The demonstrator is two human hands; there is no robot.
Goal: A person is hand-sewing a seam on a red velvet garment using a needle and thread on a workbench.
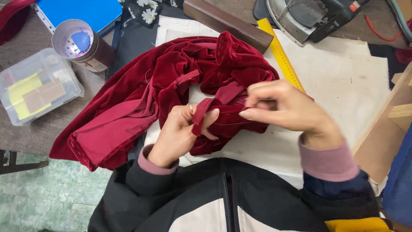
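A dark red velvet garment (141, 94) lies bunched on a pale padded table top (343, 81). My left hand (180, 133) pinches a narrow red strap of the garment between thumb and fingers; a ring shows on one finger. Just to its right, my right hand (287, 107) has its fingers pinched together on the same strap and fold of velvet. A thin pale thread runs along the cloth between the two hands. Whether a needle is in the right fingers cannot be made out.
A yellow ruler (281, 56) and a dark wooden block (227, 23) lie behind the garment, with an iron (309, 17) at the back. To the left stand a metal tin (81, 45), a clear plastic box (36, 86) and a blue folder (81, 10). Wooden boards (386, 129) lean at the right.
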